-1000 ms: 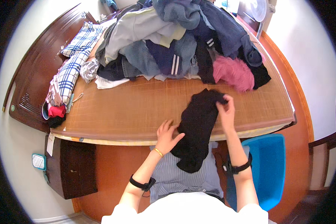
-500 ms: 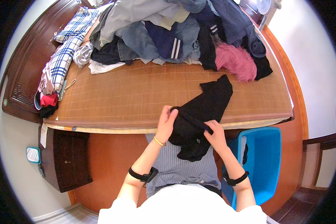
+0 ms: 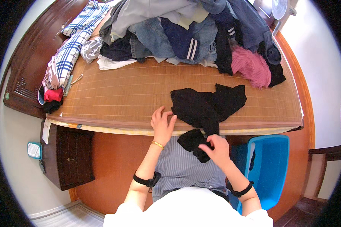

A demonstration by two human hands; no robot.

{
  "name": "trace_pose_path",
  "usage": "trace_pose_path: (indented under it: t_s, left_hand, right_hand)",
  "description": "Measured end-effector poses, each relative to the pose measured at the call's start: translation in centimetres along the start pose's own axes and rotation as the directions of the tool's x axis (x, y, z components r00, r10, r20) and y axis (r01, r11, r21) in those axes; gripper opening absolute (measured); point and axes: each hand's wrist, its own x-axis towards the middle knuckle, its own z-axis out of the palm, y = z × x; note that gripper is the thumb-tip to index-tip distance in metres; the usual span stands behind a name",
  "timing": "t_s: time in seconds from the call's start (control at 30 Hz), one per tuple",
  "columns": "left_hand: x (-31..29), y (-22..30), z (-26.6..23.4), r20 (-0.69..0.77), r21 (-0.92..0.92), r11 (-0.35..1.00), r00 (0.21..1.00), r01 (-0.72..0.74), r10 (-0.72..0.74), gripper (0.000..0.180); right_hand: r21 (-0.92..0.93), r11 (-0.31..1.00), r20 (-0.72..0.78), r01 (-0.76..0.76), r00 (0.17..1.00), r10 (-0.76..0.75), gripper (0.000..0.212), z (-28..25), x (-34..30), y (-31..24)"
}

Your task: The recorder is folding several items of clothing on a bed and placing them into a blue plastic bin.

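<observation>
A black garment point(image 3: 193, 106) of soft, thin-looking cloth lies crumpled on the near part of the woven mat; I cannot tell which piece of clothing it is. One part stretches right and away from me, while another hangs over the bed's near edge toward my lap. My left hand point(image 3: 163, 124) is at the garment's left edge, fingers apart and holding nothing. Over the hanging part, my right hand point(image 3: 216, 148) has thumb and fingers closed on the black cloth. Striped grey-blue trousers point(image 3: 185, 170) cover my lap beneath it.
A large clothes heap point(image 3: 151, 38), with denim, navy and grey pieces, fills the far bed. Pink fluffy fabric point(image 3: 250, 68) lies at its right. Checked bedding point(image 3: 70, 56) runs along the left. A blue plastic tub point(image 3: 271, 170) stands right of me, a dark cabinet point(image 3: 70, 155) left.
The black garment has been laid down and spread more onto the mat. My left hand has let go of it and moved slightly left; my right hand has shifted lower. The view has turned slightly.
</observation>
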Motion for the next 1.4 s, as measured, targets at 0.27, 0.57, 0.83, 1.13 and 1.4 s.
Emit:
trace_pose_path:
  t_s: [0.27, 0.57, 0.83, 1.13, 1.4]
  left_hand:
    - [2.1, 4.1, 1.0, 0.191, -0.292, 0.929, 0.966, 0.228, -0.177, 0.028]
    - [4.4, -0.2, -3.3, -0.409, -0.698, 0.714, 0.848, -0.052, -0.338, 0.024]
    - [3.2, -0.2, -4.6, -0.122, -0.84, 0.516, 0.867, 0.169, -0.483, 0.021]
    - [6.7, 0.2, -5.4, -0.156, -0.968, 0.252, 0.812, -0.012, -0.562, 0.031]
    - [4.4, -1.9, -1.9, 0.133, -0.56, 0.829, 0.986, -0.008, 0.099, 0.055]
  right_hand:
    - [-0.106, 0.951, 0.029, 0.29, 0.957, -0.289, 0.026, 1.6, -0.4, 2.8]
    - [0.018, 0.99, -0.005, -0.14, 0.99, 0.14, 0.023, 0.6, -2.0, 2.6]
    - [0.728, 0.684, -0.103, -0.045, 0.979, 0.174, 0.017, -7.3, 3.5, 2.0]
    - [-0.248, 0.899, -0.453, 0.362, 0.777, -0.438, 0.023, -16.1, 18.7, -2.4]
    - [-0.284, 0.942, 0.089, 0.179, 0.983, -0.16, 0.053, -2.6, 16.7, 8.9]
